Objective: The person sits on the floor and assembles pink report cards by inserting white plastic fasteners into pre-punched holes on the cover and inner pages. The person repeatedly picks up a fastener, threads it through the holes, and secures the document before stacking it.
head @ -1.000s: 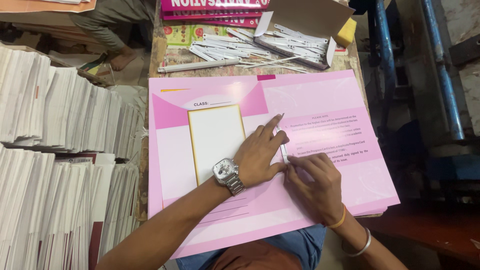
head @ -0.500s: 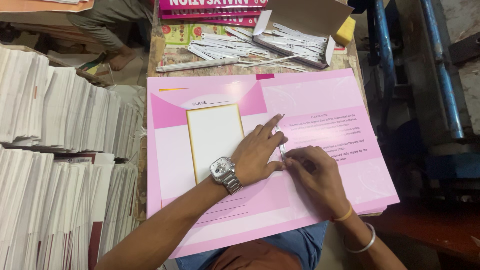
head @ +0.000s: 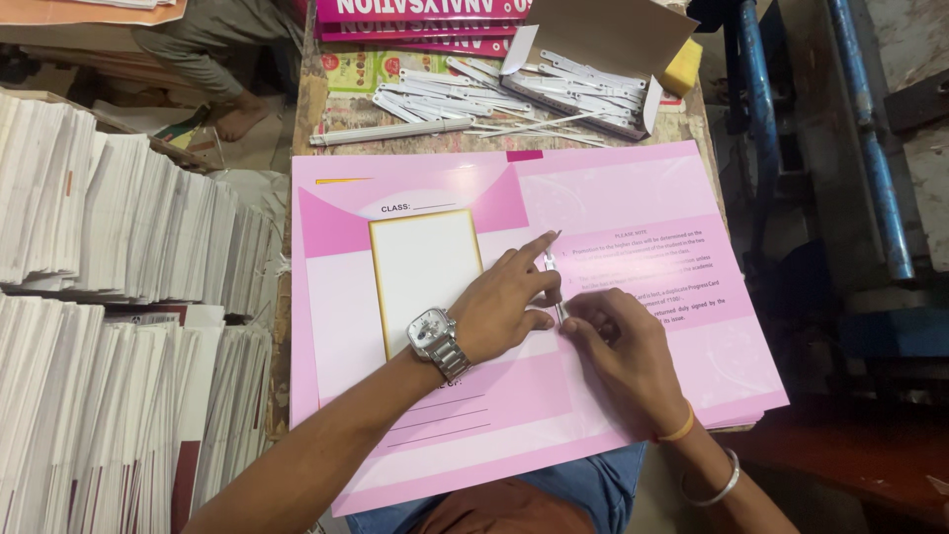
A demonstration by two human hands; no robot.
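Filling the left side of the view, stacks of white printed sheets (head: 109,326) stand on edge beside the tabletop (head: 308,109), whose wooden surface shows along its far and left edges. Across the near half of the tabletop lies a pile of large pink covers (head: 633,198), the top one bearing a white panel framed in yellow (head: 423,272) left of its centre fold. At the far edge sit magenta printed boards (head: 415,20) and an open cardboard box (head: 603,40) spilling thin white strips (head: 514,94), with a yellow sponge (head: 682,67) at the far right corner. A person's bare foot (head: 237,119) shows beyond the far left corner.

On the top cover's centre fold, the left hand (head: 504,307), a silver wristwatch (head: 435,341) on its wrist, presses flat with its forefinger stretched along a small white strip (head: 554,287); its grip is open, clasping nothing. The right hand (head: 623,351), wearing an orange band and a metal bangle (head: 717,485), pinches the strip's near end between thumb and fingertips, its grip closed on it.
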